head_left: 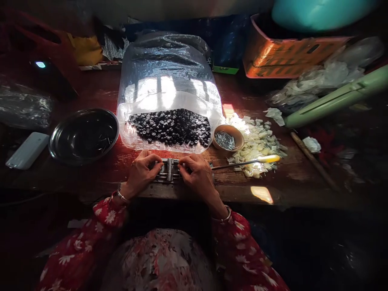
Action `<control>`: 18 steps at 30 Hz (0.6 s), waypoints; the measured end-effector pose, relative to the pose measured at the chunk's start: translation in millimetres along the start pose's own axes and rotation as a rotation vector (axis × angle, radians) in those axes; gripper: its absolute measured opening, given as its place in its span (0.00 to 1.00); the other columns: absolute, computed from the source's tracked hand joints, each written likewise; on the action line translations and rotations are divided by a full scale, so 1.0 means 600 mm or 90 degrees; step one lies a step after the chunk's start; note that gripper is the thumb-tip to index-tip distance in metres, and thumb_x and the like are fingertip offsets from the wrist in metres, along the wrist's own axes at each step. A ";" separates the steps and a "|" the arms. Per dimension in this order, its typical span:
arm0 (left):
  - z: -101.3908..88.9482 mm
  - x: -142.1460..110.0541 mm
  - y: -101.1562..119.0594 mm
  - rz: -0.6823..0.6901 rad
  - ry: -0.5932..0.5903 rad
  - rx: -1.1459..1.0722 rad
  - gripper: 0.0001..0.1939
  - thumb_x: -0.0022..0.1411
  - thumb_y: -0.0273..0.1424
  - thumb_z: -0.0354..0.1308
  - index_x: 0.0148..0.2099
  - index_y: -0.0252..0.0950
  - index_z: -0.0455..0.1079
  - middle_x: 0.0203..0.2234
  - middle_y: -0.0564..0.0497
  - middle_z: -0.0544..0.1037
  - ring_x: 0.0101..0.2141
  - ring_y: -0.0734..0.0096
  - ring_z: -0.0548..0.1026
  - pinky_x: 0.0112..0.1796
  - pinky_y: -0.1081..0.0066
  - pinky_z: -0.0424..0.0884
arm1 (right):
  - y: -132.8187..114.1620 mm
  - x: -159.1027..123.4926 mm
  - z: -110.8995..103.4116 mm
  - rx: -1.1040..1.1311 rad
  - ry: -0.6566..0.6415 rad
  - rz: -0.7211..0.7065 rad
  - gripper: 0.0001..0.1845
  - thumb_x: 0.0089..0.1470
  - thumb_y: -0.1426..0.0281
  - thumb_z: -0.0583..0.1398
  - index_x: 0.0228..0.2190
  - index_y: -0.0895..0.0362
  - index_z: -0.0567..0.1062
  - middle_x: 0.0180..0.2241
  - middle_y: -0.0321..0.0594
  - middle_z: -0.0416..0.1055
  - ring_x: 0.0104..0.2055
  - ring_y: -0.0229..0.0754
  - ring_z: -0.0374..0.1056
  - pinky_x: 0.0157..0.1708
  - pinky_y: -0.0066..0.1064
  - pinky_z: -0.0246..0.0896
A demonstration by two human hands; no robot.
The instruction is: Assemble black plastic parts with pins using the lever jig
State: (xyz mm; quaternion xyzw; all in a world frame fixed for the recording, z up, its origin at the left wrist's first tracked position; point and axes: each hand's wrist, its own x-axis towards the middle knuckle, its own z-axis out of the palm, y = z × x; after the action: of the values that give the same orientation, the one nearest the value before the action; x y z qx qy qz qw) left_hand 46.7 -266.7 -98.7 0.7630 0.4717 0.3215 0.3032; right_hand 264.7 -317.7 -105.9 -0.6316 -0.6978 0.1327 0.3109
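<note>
A small metal jig with springs lies at the bench's front edge. My left hand is at its left end, thumb and fingers pinched together. At the right end my right hand is closed in the same way. Whatever sits between the fingertips is too small to make out. Just beyond the hands, small black round caps spill from the mouth of a translucent sack. To the right stand a small brown bowl of metal pins and a heap of pale plastic pieces. A yellow-handled screwdriver reaches toward my right hand.
A steel bowl with a few dark pieces stands left, beside a white phone. On the right are a green tube, a wooden stick and crumpled plastic bags. An orange crate stands at the back.
</note>
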 end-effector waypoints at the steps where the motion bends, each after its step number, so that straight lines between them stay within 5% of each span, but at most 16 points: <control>1: -0.001 0.001 0.002 -0.008 -0.005 -0.012 0.06 0.67 0.30 0.63 0.35 0.40 0.78 0.31 0.53 0.70 0.37 0.68 0.70 0.41 0.68 0.66 | -0.001 0.002 -0.001 -0.009 -0.005 0.005 0.05 0.62 0.71 0.62 0.33 0.51 0.77 0.35 0.39 0.75 0.42 0.47 0.68 0.43 0.37 0.59; 9: -0.001 0.000 -0.006 -0.019 0.007 -0.050 0.07 0.67 0.34 0.64 0.35 0.39 0.78 0.33 0.53 0.71 0.37 0.69 0.70 0.39 0.67 0.67 | -0.006 0.014 -0.010 -0.025 -0.050 0.017 0.05 0.62 0.71 0.65 0.33 0.52 0.77 0.37 0.37 0.75 0.43 0.45 0.68 0.43 0.36 0.57; 14: 0.006 -0.007 -0.030 0.017 0.034 -0.054 0.09 0.69 0.39 0.63 0.39 0.41 0.80 0.34 0.52 0.74 0.38 0.66 0.73 0.40 0.67 0.70 | 0.008 0.009 -0.027 0.103 -0.073 -0.019 0.01 0.65 0.70 0.65 0.38 0.52 0.79 0.41 0.39 0.76 0.44 0.43 0.70 0.47 0.35 0.63; 18: 0.011 -0.010 -0.039 0.051 0.063 -0.026 0.09 0.70 0.40 0.63 0.41 0.42 0.80 0.36 0.51 0.76 0.39 0.65 0.75 0.42 0.66 0.72 | 0.044 0.014 -0.066 0.177 0.020 0.002 0.07 0.67 0.68 0.61 0.39 0.52 0.81 0.41 0.40 0.77 0.45 0.44 0.72 0.49 0.34 0.67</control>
State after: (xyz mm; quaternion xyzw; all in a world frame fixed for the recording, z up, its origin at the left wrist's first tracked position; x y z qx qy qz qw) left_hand 37.2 -264.7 -121.8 0.7582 0.4485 0.3803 0.2817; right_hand 309.9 -313.2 -88.3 -0.5856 -0.6668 0.2187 0.4058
